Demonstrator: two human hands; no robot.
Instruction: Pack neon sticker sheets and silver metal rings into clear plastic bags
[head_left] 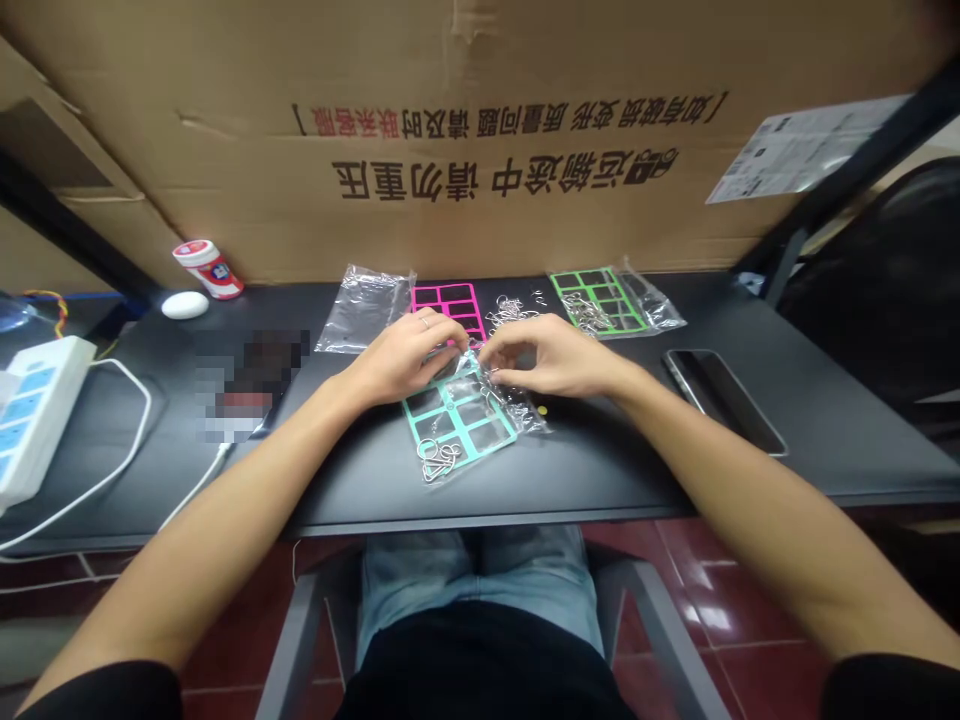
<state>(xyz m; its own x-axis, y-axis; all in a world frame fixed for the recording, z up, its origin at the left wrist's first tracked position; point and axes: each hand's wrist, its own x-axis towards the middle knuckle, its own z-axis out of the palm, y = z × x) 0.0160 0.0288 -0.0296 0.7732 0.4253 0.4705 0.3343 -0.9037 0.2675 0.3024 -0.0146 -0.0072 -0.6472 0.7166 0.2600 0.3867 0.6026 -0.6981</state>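
A teal plastic grid frame [459, 428] in a clear bag lies on the black desk [600, 470] in front of me, with metal wire rings [439, 460] at its near end. My left hand [409, 355], with a ring on one finger, pinches the bag's top edge. My right hand [544, 355] pinches the same clear bag [517, 410] from the right. A pink grid frame [448, 303] lies just beyond my hands. Loose metal rings [510, 312] are piled beside it.
A green grid frame in a bag [607, 300] lies at the back right, an empty clear bag [364, 308] at the back left. A phone [724, 400] lies on the right. A white mouse [184, 305], a small canister [210, 268], a power strip [30, 410] and a cardboard wall [480, 140] surround the desk.
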